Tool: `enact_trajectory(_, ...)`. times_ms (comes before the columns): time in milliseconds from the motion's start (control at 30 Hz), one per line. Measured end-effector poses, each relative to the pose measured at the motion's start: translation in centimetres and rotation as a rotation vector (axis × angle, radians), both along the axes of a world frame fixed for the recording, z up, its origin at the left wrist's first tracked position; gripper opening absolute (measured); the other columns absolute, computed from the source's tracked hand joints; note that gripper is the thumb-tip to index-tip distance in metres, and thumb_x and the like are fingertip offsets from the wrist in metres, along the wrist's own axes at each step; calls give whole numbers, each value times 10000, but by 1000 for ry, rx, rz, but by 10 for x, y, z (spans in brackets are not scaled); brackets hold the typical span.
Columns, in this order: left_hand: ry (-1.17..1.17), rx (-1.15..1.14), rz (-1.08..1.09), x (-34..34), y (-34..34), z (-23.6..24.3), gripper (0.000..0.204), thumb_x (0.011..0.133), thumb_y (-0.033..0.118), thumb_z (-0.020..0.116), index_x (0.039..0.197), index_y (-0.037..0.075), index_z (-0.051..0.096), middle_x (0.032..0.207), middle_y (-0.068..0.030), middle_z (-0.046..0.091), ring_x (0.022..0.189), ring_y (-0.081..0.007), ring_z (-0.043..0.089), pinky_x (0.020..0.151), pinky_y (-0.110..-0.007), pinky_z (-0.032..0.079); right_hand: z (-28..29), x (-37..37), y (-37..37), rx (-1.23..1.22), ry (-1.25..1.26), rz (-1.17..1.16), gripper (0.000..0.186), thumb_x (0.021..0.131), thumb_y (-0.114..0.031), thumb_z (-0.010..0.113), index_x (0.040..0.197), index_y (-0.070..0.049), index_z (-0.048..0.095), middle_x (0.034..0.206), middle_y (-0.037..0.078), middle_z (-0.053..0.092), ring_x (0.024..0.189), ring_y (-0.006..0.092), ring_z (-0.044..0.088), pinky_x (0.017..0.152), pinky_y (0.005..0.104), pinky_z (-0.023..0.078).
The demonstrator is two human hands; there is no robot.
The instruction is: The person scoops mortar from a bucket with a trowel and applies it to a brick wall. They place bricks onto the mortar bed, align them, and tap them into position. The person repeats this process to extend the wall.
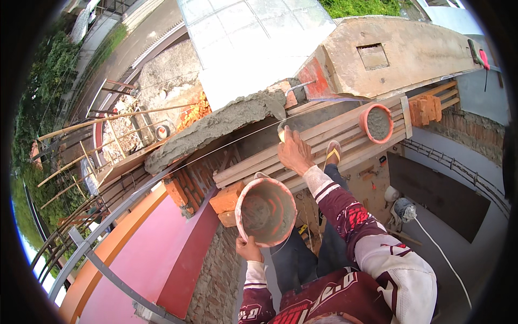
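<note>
My right hand (295, 151) is closed around the handle of a trowel (281, 133). Its blade reaches the right end of a thick bed of wet grey mortar (221, 125) spread along the wall top. Closer to me, my left hand (249, 250) grips the rim of an orange bucket (268, 211), tilted so its mortar-smeared inside shows. Some grey mortar lies at its bottom. A thin taut string (237, 141) runs along the near side of the mortar bed. Beside the bucket sit orange bricks (227, 198).
Wooden planks (324, 137) run between me and the wall, with my sandalled foot (333, 152) on them. A second bucket (377, 124) full of mortar and stacked bricks (425, 110) stand on the right. Below is a drop to a floor. A grey metal rail (108, 227) curves at left.
</note>
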State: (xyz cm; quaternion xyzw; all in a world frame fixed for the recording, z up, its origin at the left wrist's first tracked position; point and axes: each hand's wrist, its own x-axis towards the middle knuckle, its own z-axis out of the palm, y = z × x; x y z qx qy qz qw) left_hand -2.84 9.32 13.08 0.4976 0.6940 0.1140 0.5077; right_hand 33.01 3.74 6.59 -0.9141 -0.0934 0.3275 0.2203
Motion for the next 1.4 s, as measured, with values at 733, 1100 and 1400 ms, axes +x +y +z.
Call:
enact_trajectory(733, 23, -4, 40, -16, 10, -4, 238, 792, -79, 609, 748, 84, 441, 763, 4, 530, 598, -76, 489, 447, -251, 423, -46, -1, -42, 170, -192, -75, 497, 960, -249, 612, 1389, -38, 475, 1230, 257, 571, 1024, 472, 635, 871, 568, 512)
enact_trajectory(1100, 65, -45, -76, -14, 17, 3, 204, 799, -59, 617, 771, 78, 468, 723, 9, 509, 521, -89, 467, 418, -268, 450, -167, -39, -66, 142, -215, 96, 411, 964, -276, 623, 1341, -133, 545, 1176, 122, 641, 1101, 338, 616, 904, 490, 430)
enact_trajectory(1400, 68, -105, -426, 57, 10, -35, 228, 839, -13, 669, 782, 97, 477, 690, -7, 537, 536, -97, 504, 483, -290, 484, -92, -47, -214, 233, 160, -271, 443, 919, -327, 685, 1216, -43, 519, 1144, 228, 651, 1078, 474, 619, 876, 541, 496)
